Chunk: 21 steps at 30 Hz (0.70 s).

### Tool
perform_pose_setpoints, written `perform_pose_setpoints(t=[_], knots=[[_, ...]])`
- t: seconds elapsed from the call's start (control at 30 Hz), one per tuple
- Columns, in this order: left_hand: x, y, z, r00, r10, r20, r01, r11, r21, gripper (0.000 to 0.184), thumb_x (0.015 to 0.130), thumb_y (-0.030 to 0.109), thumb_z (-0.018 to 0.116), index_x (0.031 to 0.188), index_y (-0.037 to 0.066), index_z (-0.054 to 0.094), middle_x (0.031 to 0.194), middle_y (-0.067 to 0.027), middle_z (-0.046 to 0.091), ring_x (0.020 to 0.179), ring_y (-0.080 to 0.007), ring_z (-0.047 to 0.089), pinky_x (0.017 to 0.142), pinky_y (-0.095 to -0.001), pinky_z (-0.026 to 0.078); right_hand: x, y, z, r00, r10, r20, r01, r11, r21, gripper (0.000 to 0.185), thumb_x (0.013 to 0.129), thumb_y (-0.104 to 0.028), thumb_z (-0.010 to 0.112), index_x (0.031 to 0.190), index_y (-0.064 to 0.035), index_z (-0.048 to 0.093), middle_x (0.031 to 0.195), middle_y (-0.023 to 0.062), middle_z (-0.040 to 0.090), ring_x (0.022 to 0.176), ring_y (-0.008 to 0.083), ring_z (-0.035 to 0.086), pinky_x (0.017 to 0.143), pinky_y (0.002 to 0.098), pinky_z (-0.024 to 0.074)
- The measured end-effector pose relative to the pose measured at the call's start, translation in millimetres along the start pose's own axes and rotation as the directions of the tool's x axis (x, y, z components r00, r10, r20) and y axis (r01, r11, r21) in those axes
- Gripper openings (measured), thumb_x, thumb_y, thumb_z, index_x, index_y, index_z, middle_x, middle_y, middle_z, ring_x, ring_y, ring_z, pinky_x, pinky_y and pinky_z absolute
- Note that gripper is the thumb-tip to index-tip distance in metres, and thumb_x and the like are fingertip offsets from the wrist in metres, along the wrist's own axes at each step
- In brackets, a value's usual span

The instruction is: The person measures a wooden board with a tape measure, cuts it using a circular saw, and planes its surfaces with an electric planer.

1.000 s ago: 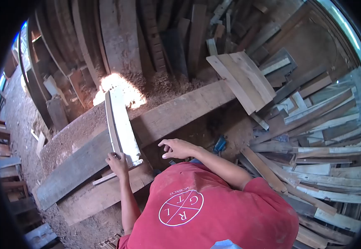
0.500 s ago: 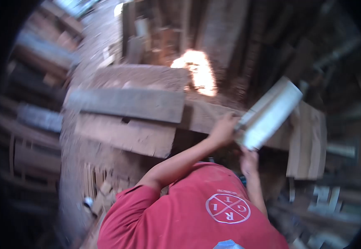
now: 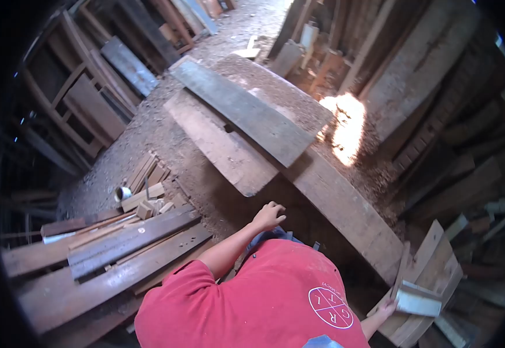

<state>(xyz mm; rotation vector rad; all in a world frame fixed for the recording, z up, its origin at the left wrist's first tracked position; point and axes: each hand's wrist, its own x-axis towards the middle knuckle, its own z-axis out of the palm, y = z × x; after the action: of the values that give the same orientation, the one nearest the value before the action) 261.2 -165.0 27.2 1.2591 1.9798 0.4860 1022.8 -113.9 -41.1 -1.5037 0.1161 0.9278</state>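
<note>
My right hand [image 3: 387, 309] is at the lower right, its fingers closed on the edge of a short wooden board [image 3: 417, 300] with a whitish face. That piece lies against several upright or leaning wood offcuts [image 3: 435, 261]. My left hand [image 3: 268, 216] hangs in front of my body with loosely curled, parted fingers and nothing in it. Ahead of it are a pale brown plank [image 3: 217, 148] and a grey plank [image 3: 246, 113], which rest across a long wooden beam [image 3: 351, 214].
Stacked planks [image 3: 130, 249] and small offcuts [image 3: 148, 206] lie at the left, beside a roll of tape [image 3: 122, 193]. Tall boards [image 3: 420, 64] lean at the upper right. Wooden frames [image 3: 78, 98] stand at the upper left. Bright sunlight falls on debris [image 3: 348, 127].
Both hands were at the white-faced board in front of me. My left hand has let go and moved left; my right has carried the board down to the right. The view has turned.
</note>
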Motion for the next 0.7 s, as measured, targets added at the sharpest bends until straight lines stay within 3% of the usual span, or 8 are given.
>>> perform_pose_setpoints(t=[0.07, 0.13, 0.23, 0.3, 0.37, 0.57, 0.63, 0.7], knots=[[-21, -28, -12, 0.996, -0.080, -0.030, 0.083, 0.991, 0.107, 0.041, 0.094, 0.039, 0.076, 0.127, 0.014, 0.075, 0.138, -0.0192, 0.061, 0.136, -0.0396, 0.055, 0.114, -0.0503, 0.050, -45, 14, 46, 0.948, -0.202, -0.247, 0.108, 0.932, -0.347, 0.044, 0.103, -0.034, 0.075, 0.132, -0.0036, 0.060, 0.102, 0.0068, 0.067, 0.085, 0.0163, 0.063, 0.064, 0.0293, 0.0510], [-34, -50, -23, 0.986, -0.132, -0.101, 0.148, 0.974, 0.171, 0.040, 0.093, 0.040, 0.076, 0.126, 0.018, 0.075, 0.142, -0.0164, 0.059, 0.142, -0.0386, 0.049, 0.114, -0.0524, 0.049, -80, 46, 108, 0.945, -0.268, -0.190, 0.126, 0.830, -0.544, 0.046, 0.102, -0.033, 0.075, 0.134, -0.0029, 0.058, 0.104, 0.0073, 0.067, 0.086, 0.0169, 0.064, 0.064, 0.0300, 0.0513], [-47, -71, -44, 0.952, -0.250, -0.175, 0.272, 0.956, 0.112, 0.041, 0.092, 0.041, 0.078, 0.127, 0.019, 0.076, 0.142, -0.0161, 0.059, 0.142, -0.0382, 0.049, 0.114, -0.0536, 0.050, -160, 125, 236, 0.968, -0.102, 0.230, 0.232, 0.717, -0.658, 0.050, 0.102, -0.032, 0.075, 0.136, -0.0018, 0.056, 0.106, 0.0080, 0.066, 0.088, 0.0179, 0.066, 0.064, 0.0310, 0.0517], [-48, -85, -58, 0.936, -0.292, -0.197, 0.312, 0.947, 0.080, 0.042, 0.093, 0.041, 0.077, 0.129, 0.019, 0.076, 0.142, -0.0162, 0.060, 0.142, -0.0380, 0.050, 0.113, -0.0532, 0.051, -200, 196, 318, 0.766, 0.036, 0.641, 0.452, 0.679, -0.579, 0.063, 0.097, -0.028, 0.081, 0.145, -0.0016, 0.050, 0.115, 0.0156, 0.071, 0.092, 0.0253, 0.071, 0.073, 0.0365, 0.0575], [-51, -92, -77, 0.909, -0.347, -0.230, 0.360, 0.933, 0.016, 0.042, 0.095, 0.041, 0.074, 0.130, 0.017, 0.075, 0.143, -0.0167, 0.060, 0.142, -0.0390, 0.049, 0.117, -0.0515, 0.046, -255, 254, 394, 0.507, 0.241, 0.827, 0.570, 0.627, -0.532, 0.066, 0.098, -0.033, 0.081, 0.148, -0.0059, 0.049, 0.115, 0.0161, 0.071, 0.093, 0.0237, 0.071, 0.072, 0.0342, 0.0561], [-74, -143, -110, 0.840, -0.447, -0.307, 0.433, 0.894, -0.114, 0.044, 0.097, 0.040, 0.073, 0.133, 0.015, 0.073, 0.141, -0.0195, 0.062, 0.137, -0.0410, 0.054, 0.118, -0.0510, 0.045, -386, 356, 544, 0.356, 0.588, 0.727, 0.450, 0.573, -0.684, 0.074, 0.099, -0.044, 0.078, 0.153, -0.0074, 0.042, 0.118, 0.0149, 0.071, 0.094, 0.0252, 0.073, 0.075, 0.0374, 0.0580], [-87, -168, -110, 0.815, -0.457, -0.357, 0.436, 0.889, -0.142, 0.044, 0.096, 0.041, 0.074, 0.131, 0.014, 0.075, 0.138, -0.0219, 0.064, 0.135, -0.0423, 0.057, 0.116, -0.0514, 0.047, -397, 376, 570, 0.432, 0.706, 0.562, 0.404, 0.405, -0.820, 0.072, 0.099, -0.044, 0.078, 0.150, -0.0050, 0.046, 0.120, 0.0181, 0.070, 0.097, 0.0290, 0.073, 0.082, 0.0430, 0.0594], [-94, -189, -104, 0.768, -0.486, -0.417, 0.451, 0.873, -0.187, 0.043, 0.094, 0.042, 0.075, 0.126, 0.013, 0.077, 0.132, -0.0249, 0.067, 0.130, -0.0437, 0.061, 0.114, -0.0518, 0.050, -401, 392, 572, 0.503, 0.657, 0.562, 0.373, 0.422, -0.826, 0.064, 0.100, -0.044, 0.076, 0.143, -0.0039, 0.051, 0.118, 0.0195, 0.069, 0.093, 0.0321, 0.072, 0.082, 0.0470, 0.0602]])
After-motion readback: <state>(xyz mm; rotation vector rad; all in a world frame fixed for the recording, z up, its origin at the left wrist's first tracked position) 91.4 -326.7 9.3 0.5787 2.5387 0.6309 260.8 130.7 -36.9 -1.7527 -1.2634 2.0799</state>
